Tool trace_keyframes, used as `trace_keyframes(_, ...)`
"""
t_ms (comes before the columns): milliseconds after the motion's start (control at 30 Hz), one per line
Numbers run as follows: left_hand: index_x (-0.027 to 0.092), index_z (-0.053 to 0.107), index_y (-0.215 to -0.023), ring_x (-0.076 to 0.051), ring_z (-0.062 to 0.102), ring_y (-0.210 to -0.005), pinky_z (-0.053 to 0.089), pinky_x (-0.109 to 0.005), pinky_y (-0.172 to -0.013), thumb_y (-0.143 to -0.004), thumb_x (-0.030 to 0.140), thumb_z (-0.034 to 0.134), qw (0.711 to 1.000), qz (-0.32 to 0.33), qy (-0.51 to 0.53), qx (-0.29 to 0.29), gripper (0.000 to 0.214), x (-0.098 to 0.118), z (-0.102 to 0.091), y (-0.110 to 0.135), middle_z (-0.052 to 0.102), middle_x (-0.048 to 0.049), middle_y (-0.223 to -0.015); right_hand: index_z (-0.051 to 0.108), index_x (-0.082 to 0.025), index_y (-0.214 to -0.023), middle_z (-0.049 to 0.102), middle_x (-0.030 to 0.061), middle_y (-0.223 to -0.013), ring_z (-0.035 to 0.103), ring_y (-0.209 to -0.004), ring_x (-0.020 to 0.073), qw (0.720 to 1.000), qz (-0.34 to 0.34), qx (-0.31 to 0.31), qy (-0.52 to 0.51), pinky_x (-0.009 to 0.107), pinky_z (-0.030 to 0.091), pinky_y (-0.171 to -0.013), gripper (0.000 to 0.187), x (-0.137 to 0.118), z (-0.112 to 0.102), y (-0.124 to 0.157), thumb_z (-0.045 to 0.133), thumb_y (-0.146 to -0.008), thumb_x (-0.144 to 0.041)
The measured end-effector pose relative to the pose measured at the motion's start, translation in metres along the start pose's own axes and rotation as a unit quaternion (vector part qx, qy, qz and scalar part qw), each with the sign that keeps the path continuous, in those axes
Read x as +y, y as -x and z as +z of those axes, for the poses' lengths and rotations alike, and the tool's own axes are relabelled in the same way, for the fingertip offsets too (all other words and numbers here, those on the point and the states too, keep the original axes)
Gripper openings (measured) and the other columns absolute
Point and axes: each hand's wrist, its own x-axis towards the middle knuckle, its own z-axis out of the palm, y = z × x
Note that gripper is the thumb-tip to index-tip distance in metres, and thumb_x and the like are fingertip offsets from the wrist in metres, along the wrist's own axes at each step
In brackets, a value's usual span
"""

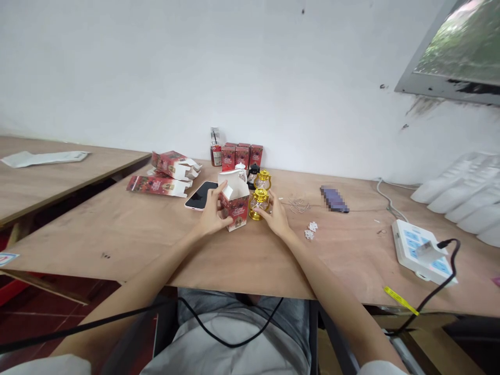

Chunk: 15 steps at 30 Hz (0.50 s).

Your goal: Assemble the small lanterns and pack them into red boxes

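Two hands meet at the middle of the table (117,245). The left hand (213,211) wraps the open box (235,200), thumb across its near face and fingers behind, steadying it upright with its white top flaps lifted so the mouth faces up. The right hand (278,216) lies just right of the box, fingers curled around the gold lantern (258,203); it seems to pinch the lantern's base, though how tightly cannot be told. Lantern and box stand side by side, touching or almost so, which keeps the lantern right at the open mouth.

Just beyond them stand a second gold lantern (263,179), a black lantern (253,174) and a white one (241,169), bunched within easy reach. Farther back, three closed red boxes (242,155) line up against the wall (156,67) with a small bottle (215,147) to their left. A phone (201,195) lies flat, just left of the held box. Far left, flattened boxes (166,174) lie in a loose pile, some with open ends. To the right lie thin metal pins (299,204), two small white pieces (311,230) and, near the right edge, a power strip (422,250) with a black cable (437,291) plugged in.
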Motion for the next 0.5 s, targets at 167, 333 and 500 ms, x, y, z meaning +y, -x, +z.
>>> trace_keyframes(167, 0.03, 0.032, -0.134, -0.018, 0.051, -0.1, 0.052, -0.036, -0.084, -0.06, 0.019, 0.072, 1.0, 0.013, 0.0, -0.005, 0.085, -0.001, 0.002, 0.001, 0.035, -0.0047, -0.118, 0.06, -0.015, -0.1, 0.064, 0.0111, -0.099, 0.061, -0.09, 0.0248, 0.997, -0.036, -0.031, 0.057, 0.038, 0.049, -0.081, 0.054, -0.004, -0.008, -0.005, 0.073, -0.066, -0.056)
trace_keyframes(333, 0.03, 0.031, -0.139, -0.014, 0.05, -0.087, 0.053, -0.037, -0.08, -0.059, 0.024, 0.075, 0.999, 0.011, -0.035, -0.021, 0.092, 0.002, -0.001, -0.001, 0.035, -0.0032, -0.108, 0.059, -0.017, -0.099, 0.067, 0.009, -0.092, 0.062, -0.085, 0.025, 0.997, -0.057, -0.023, 0.051, 0.039, 0.049, -0.077, 0.055, -0.006, -0.013, -0.004, 0.074, -0.063, -0.055)
trace_keyframes(500, 0.029, 0.034, -0.138, -0.019, 0.051, -0.093, 0.05, -0.045, -0.087, -0.052, 0.021, 0.079, 0.998, -0.006, -0.05, -0.03, 0.098, 0.006, -0.002, 0.0, 0.037, -0.005, -0.112, 0.058, -0.018, -0.094, 0.068, 0.0073, -0.087, 0.064, -0.082, 0.0231, 0.982, 0.04, 0.139, -0.124, 0.039, 0.051, -0.079, 0.054, -0.017, -0.019, -0.008, 0.077, -0.057, -0.053)
